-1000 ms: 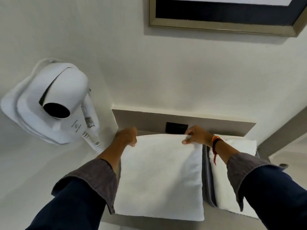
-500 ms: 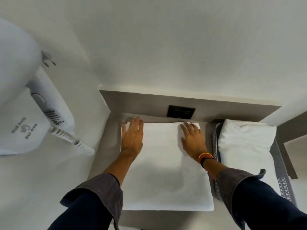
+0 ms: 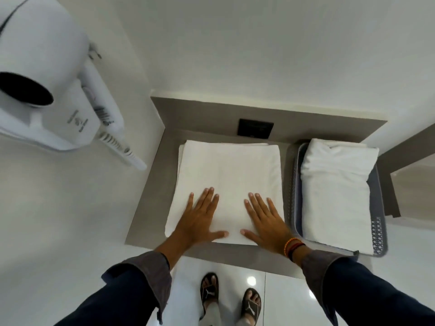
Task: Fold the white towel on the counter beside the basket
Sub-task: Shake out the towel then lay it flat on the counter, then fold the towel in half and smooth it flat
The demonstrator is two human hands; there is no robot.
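A white towel [image 3: 229, 175] lies folded into a rough square on the grey counter [image 3: 150, 191]. My left hand [image 3: 200, 217] rests flat on the towel's near left part, fingers spread. My right hand [image 3: 264, 220] lies flat on its near right part, fingers spread too, with bands at the wrist. Neither hand grips anything. To the right of the towel stands a grey perforated basket [image 3: 377, 234], touching or nearly touching the towel's edge.
Another folded white towel [image 3: 334, 191] fills the basket. A white wall-mounted hair dryer [image 3: 47, 90] juts out at the upper left. A black socket plate [image 3: 255, 127] sits on the back wall. My sandalled feet [image 3: 229, 300] stand on the glossy floor below.
Both hands held the towel's far edge, laid it down, then slid flat along the towel from its far part to its near part. The camera tilted down.
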